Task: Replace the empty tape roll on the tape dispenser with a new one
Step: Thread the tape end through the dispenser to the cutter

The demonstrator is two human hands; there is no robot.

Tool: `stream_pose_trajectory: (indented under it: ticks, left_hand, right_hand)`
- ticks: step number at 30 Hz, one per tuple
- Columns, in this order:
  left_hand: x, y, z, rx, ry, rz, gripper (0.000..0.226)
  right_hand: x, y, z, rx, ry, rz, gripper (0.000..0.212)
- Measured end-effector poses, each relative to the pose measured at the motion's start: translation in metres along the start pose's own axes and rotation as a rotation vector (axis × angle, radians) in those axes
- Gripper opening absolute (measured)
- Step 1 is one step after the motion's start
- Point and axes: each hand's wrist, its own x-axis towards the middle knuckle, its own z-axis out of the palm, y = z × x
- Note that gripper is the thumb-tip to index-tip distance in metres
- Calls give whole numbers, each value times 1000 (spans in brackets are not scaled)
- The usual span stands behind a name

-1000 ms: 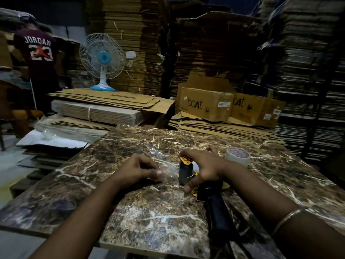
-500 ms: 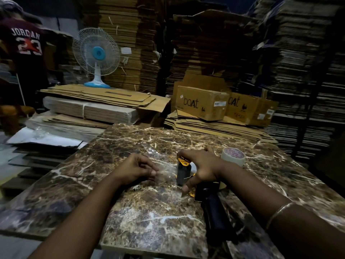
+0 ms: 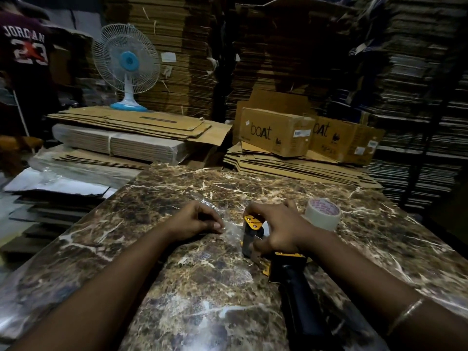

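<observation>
Both hands as before: left hand [image 3: 196, 220] on clear tape [image 3: 231, 228], right hand [image 3: 279, 230] on dispenser [image 3: 250, 236]

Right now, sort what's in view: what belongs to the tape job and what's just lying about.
For the job:
- tape dispenser, gripped by the right hand
- tape roll on the marble table
- clear tape, pinched by the left hand

Lying about:
- fan
- boat boxes
- flattened cardboard

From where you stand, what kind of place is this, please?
Probably a carton warehouse or packing area: tall stacks of flattened brown corrugated cardboard fill the background, printed brown cardboard boxes sit behind the marble-patterned table, and a beige tape roll stands on it.
</observation>
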Motion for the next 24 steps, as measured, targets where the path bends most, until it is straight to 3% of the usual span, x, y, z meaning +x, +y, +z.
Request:
stream_pose_trajectory:
  ticks: [7,13,20,24]
  left_hand:
    - [33,16,3,315,-181,-17,21]
    - [53,20,1,127,-410,-270,8]
    - [74,58,2,-4,-543,-540,20]
    - [82,67,-1,-52,-542,-686,14]
  right_hand:
    - [5,11,5,28,18,-44,58]
    - [6,14,9,26,61,-69,52]
    - [2,19,8,173,28,-67,51]
    - [-1,19,7,215,-55,-52,70]
